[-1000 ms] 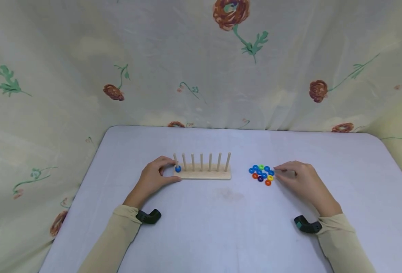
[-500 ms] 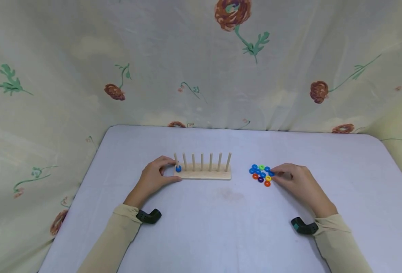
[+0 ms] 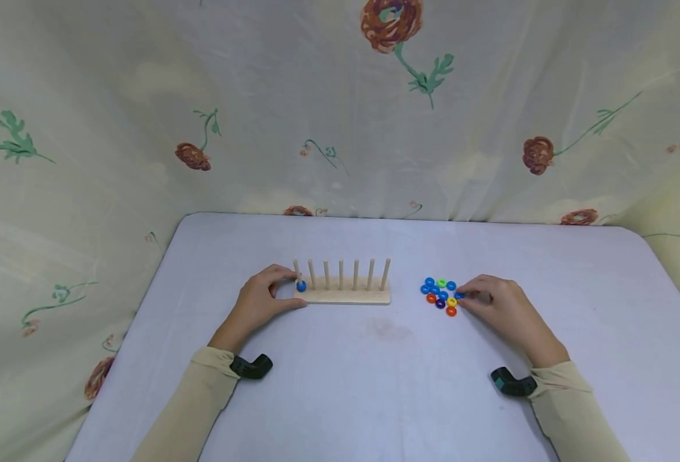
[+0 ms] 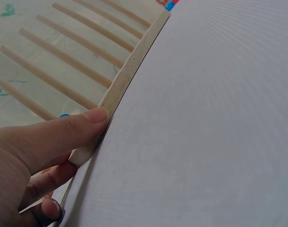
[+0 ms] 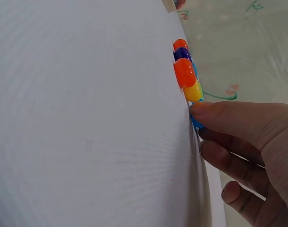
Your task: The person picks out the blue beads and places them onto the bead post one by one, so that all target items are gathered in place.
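Note:
A wooden peg rack (image 3: pixel 345 297) with several upright pegs stands on the table. On its leftmost peg, low down, sits a blue ring (image 3: pixel 302 287). My left hand (image 3: pixel 257 297) grips the rack's left end, the thumb (image 4: pixel 94 116) lying along the front edge of the base. To the right of the rack lies a cluster of small plastic rings. At that cluster's right side my right hand (image 3: pixel 504 311) pinches another blue ring (image 5: pixel 198 124) between thumb and fingers, low at the tabletop. The thumb hides part of this ring.
Loose in the cluster are a yellow ring (image 3: pixel 452 302), a dark purple ring (image 3: pixel 440 304), a green ring (image 3: pixel 442 282), orange rings (image 3: pixel 451 312) and several blue ones. A white-covered table (image 3: pixel 374 398) bears everything. Behind it hangs a flowered curtain (image 3: pixel 270 96).
My right hand has moved slightly left into the cluster and taken hold of a blue ring; neighbouring rings have shifted a little. The left hand and rack stay in place.

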Available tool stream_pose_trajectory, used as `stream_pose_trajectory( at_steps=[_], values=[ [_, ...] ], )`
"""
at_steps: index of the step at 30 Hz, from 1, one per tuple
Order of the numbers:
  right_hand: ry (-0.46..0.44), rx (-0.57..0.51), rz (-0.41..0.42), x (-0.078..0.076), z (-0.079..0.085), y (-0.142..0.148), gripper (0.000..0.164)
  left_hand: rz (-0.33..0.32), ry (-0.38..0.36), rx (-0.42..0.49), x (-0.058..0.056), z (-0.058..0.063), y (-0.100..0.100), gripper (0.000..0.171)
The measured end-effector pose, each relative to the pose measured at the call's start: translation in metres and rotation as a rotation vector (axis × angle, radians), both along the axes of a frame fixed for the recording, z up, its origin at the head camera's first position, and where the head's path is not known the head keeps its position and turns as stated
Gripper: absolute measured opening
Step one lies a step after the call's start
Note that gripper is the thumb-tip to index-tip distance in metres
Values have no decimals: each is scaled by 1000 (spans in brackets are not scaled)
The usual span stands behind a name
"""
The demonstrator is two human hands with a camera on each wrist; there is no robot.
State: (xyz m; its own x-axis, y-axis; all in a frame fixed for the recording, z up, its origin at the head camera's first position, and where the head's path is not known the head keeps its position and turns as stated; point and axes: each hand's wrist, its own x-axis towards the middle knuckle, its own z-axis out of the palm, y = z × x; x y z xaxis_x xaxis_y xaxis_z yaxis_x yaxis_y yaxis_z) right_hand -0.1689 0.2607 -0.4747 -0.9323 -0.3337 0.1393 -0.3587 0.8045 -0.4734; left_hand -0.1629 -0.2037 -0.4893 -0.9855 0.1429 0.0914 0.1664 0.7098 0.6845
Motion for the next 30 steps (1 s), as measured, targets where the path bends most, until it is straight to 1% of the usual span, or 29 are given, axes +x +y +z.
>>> stream_pose_trajectory(
  at_steps=[6, 15, 18, 30],
  values=[
    [12, -5, 5, 0, -1, 0, 18, 4, -2, 0, 0, 0, 0, 55],
    [-21, -7, -33, 4, 3, 0, 18, 2, -3, -8, 0, -2, 0, 55],
    [-26, -7, -33, 4, 4, 0, 19, 2, 0, -11, 0, -2, 0, 55],
    [23, -29, -7, 2, 4, -1, 20, 0, 0, -9, 0, 0, 0, 55]
  ],
)
